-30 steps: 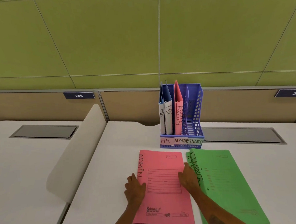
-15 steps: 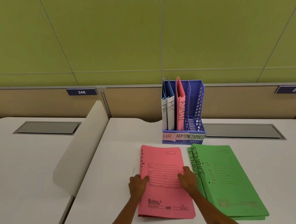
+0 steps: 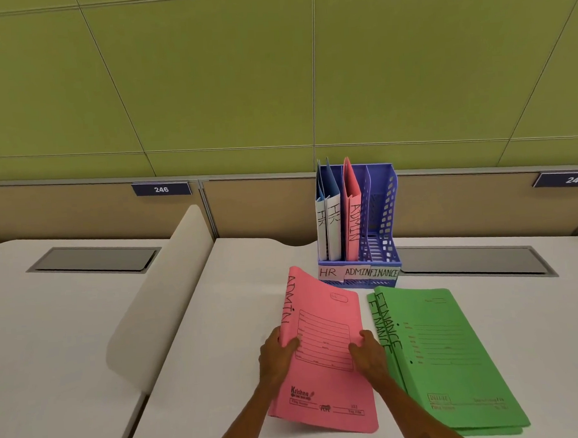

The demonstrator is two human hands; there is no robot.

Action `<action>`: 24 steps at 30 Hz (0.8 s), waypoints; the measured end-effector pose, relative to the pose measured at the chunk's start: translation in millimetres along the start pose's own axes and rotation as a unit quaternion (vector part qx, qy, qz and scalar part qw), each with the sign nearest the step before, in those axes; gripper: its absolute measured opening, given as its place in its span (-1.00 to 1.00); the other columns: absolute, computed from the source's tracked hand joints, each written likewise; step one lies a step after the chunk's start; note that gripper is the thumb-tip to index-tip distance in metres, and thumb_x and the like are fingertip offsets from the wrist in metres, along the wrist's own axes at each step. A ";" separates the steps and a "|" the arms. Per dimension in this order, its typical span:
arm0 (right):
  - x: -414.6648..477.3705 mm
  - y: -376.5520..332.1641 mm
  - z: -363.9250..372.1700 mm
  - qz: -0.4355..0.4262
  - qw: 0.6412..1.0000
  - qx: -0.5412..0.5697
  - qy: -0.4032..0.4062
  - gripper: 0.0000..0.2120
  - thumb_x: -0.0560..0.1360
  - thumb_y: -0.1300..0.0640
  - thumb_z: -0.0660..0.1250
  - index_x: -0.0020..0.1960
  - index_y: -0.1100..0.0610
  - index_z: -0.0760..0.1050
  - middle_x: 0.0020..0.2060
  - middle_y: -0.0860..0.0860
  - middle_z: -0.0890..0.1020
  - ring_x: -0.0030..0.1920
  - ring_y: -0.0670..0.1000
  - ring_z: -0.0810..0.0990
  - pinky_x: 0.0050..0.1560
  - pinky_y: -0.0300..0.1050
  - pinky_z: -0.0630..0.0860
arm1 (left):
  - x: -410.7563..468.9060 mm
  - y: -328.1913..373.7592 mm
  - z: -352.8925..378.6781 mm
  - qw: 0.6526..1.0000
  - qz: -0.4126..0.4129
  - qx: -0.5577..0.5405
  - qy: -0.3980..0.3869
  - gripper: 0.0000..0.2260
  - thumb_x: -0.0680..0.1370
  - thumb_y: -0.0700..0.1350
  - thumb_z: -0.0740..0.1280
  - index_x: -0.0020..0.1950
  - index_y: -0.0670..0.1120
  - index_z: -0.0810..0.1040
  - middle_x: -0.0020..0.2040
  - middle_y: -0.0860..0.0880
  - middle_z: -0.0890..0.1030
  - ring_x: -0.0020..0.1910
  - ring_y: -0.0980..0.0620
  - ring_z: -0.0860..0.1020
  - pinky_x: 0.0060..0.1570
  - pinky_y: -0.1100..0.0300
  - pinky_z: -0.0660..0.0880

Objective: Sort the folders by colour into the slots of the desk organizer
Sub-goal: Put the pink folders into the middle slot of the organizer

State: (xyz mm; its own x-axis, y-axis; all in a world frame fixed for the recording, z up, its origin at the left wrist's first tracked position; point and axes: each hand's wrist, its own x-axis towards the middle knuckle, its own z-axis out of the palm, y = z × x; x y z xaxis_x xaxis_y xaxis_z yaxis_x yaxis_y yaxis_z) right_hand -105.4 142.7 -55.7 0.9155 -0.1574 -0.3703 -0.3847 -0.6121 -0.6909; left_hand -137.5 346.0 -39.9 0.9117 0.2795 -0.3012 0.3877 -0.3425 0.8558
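Observation:
A pink folder marked ADMIN (image 3: 324,344) is held at both long edges and tilted, its left side lifted off the desk. My left hand (image 3: 277,355) grips its left edge and my right hand (image 3: 368,352) grips its right edge. To the right, two stacked green folders marked FINANCE (image 3: 452,361) lie flat on the desk. Behind them stands the purple desk organizer (image 3: 386,220) with slots labelled HR, ADMIN and FINANCE. Two blue HR folders (image 3: 330,230) stand in its left slot and one pink ADMIN folder (image 3: 353,222) in the middle slot. Its right slot holds nothing.
The white desk (image 3: 246,321) has a curved white divider (image 3: 164,302) on its left and a grey cable hatch (image 3: 474,261) behind the green folders. A second hatch (image 3: 95,259) sits on the neighbouring desk. A brown and green partition wall (image 3: 267,206) closes the back.
Both hands have closed on the pink folder's edges and raised its left side off the desk; earlier it lay flat under the hands.

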 end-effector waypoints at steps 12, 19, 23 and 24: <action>-14.6 -60.2 -3.0 -0.123 0.978 0.025 0.164 -0.50 0.58 -0.15 0.14 0.47 -0.01 0.23 0.23 -0.04 0.55 0.10 0.00 0.58 0.11 0.13 0.57 | 0.2 40.4 -14.9 0.985 0.140 -0.031 -0.096 -0.69 0.46 -0.01 0.43 0.15 0.30 0.54 0.00 0.14 0.69 -0.09 0.10 0.69 -0.06 0.06 0.68; -21.6 -111.4 -28.7 -0.158 0.951 0.073 0.256 -0.32 0.51 -0.44 -0.12 0.46 -0.07 0.21 0.33 -0.03 0.48 0.21 0.08 0.54 0.16 0.22 0.52 | -2.2 92.5 1.5 0.969 0.240 0.005 -0.049 -0.58 0.47 0.22 0.37 0.30 0.17 0.47 0.08 0.23 0.64 -0.04 0.17 0.66 -0.06 0.24 0.65; -26.7 -129.3 -50.7 -0.163 0.942 0.111 0.272 -0.22 0.44 -0.55 -0.19 0.45 -0.12 0.21 0.29 -0.05 0.51 0.15 0.05 0.58 0.10 0.20 0.57 | -9.5 117.5 18.4 0.962 0.272 0.016 -0.027 -0.56 0.45 0.34 0.31 0.28 0.24 0.41 0.06 0.18 0.66 -0.15 0.14 0.68 -0.15 0.28 0.65; -28.2 -132.7 -57.2 -0.161 0.942 0.113 0.273 -0.24 0.43 -0.55 -0.15 0.45 -0.12 0.21 0.28 -0.06 0.51 0.12 0.03 0.58 0.09 0.17 0.58 | -10.7 122.2 23.2 0.959 0.280 0.027 -0.021 -0.55 0.46 0.34 0.30 0.30 0.23 0.41 0.07 0.14 0.67 -0.15 0.11 0.68 -0.13 0.24 0.66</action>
State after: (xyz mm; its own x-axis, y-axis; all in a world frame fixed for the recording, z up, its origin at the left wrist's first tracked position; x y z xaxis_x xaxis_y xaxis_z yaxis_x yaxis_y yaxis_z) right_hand -73.5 184.0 82.0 0.8892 -0.4047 0.2133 -0.0349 -0.5249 -0.8505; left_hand -96.7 280.3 58.1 0.9832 0.0020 0.1828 -0.1600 -0.4745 0.8656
